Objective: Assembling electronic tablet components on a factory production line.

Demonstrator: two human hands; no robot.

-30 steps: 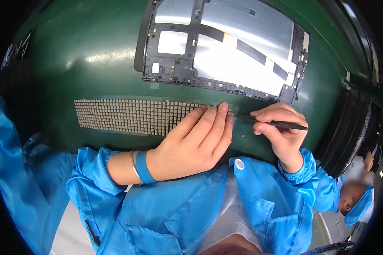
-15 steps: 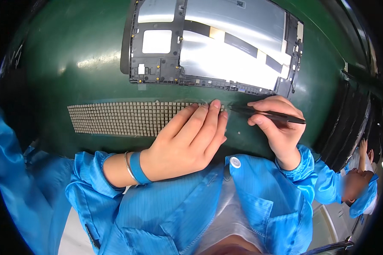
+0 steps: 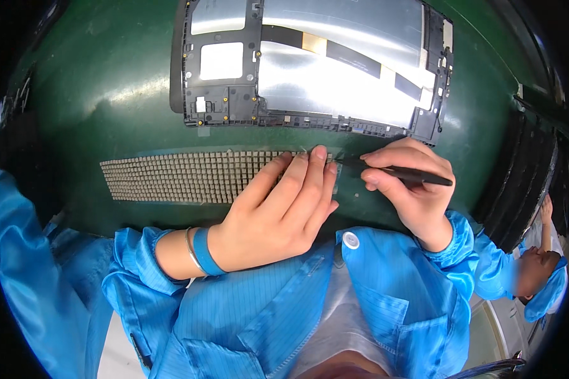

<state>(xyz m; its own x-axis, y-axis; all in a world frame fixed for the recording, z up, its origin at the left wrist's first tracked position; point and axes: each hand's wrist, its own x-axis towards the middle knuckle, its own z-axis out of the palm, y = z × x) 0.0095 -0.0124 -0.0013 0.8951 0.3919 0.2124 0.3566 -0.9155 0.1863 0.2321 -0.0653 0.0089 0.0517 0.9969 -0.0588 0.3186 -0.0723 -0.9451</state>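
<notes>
The left hand (image 3: 278,211) lies flat on the green table (image 3: 107,114), palm down, with the fingers stretched over the right end of a long strip of small square pads (image 3: 183,175). This hand holds nothing; it only presses on the strip. The right hand (image 3: 414,189) has its grip closed around black tweezers (image 3: 395,171), thumb and fingers pinching the body. The tweezers point to the left, and their tip is just beside the left fingertips, at the end of the strip. Behind both hands, further on the table, lies an open tablet frame (image 3: 310,69) with a shiny metal plate and black borders. Both arms wear blue sleeves (image 3: 246,303).
</notes>
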